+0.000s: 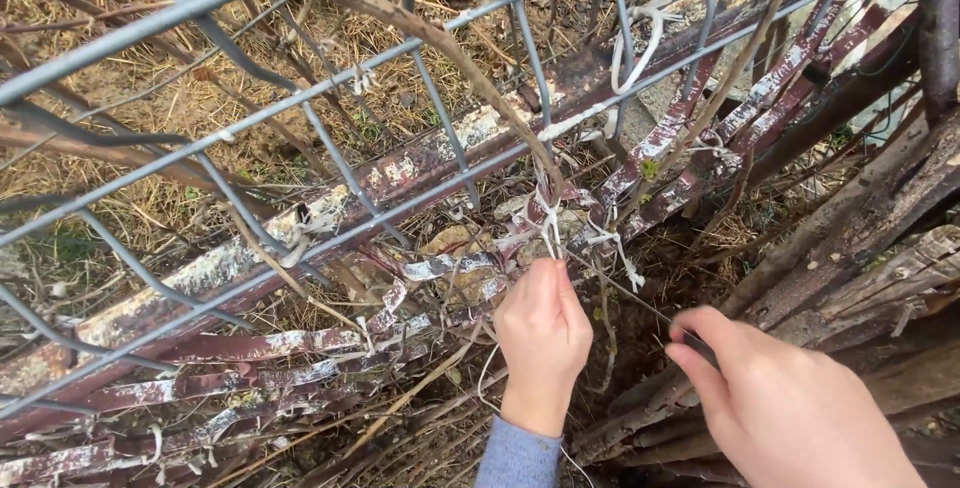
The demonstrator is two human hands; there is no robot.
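Note:
My left hand (543, 338) is closed in a fist around a thin pale string or wire (548, 233) that runs up to a knot on the grey wire fence (330, 108). A brown branch (420, 33) slants down across the fence to that knot. My right hand (775, 398), at the lower right, pinches the other end of a thin dark wire (640, 303) between thumb and fingers. The wire stretches between the two hands.
A rusty metal rail with flaking white paint (300, 238) lies behind the fence. Dry grass (200, 98) covers the ground beyond. Weathered wooden boards (880, 248) lean at the right. Several white string ties (640, 38) hang on the mesh.

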